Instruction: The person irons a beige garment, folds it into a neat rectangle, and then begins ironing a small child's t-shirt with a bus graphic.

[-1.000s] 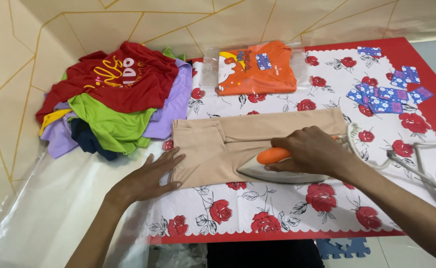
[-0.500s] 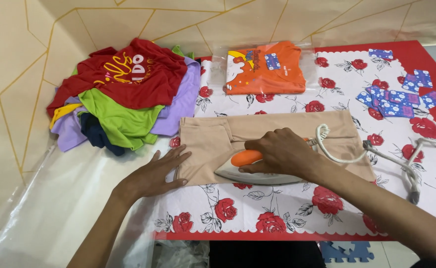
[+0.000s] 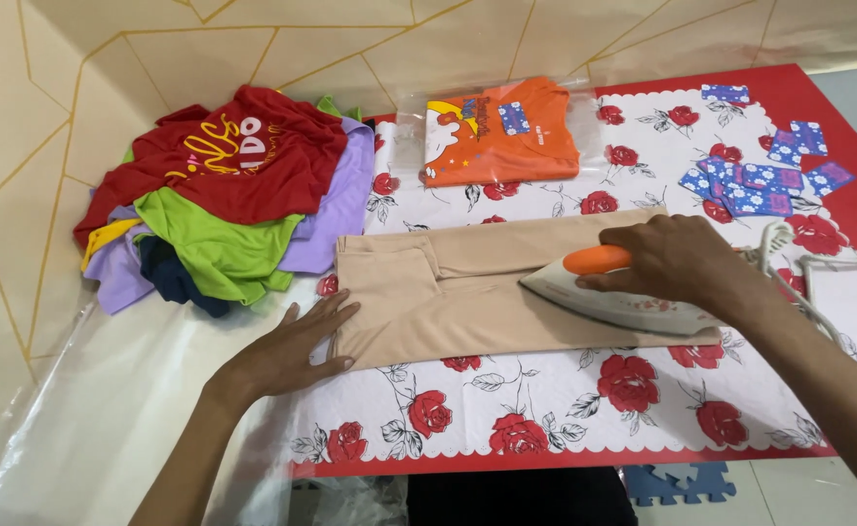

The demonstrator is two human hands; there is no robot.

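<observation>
Our right hand (image 3: 677, 258) grips the iron (image 3: 615, 297) by its orange handle on the beige garment (image 3: 467, 292); our left hand (image 3: 287, 351), released, lies flat on the garment's left edge.

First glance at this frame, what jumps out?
The right hand grips an iron by its orange handle, resting on a folded beige garment at the centre of a rose-patterned cloth. The left hand lies flat on the garment's left edge. A bright heap of clothes sits at the upper left, and an orange shirt in a clear bag lies beyond.
</observation>
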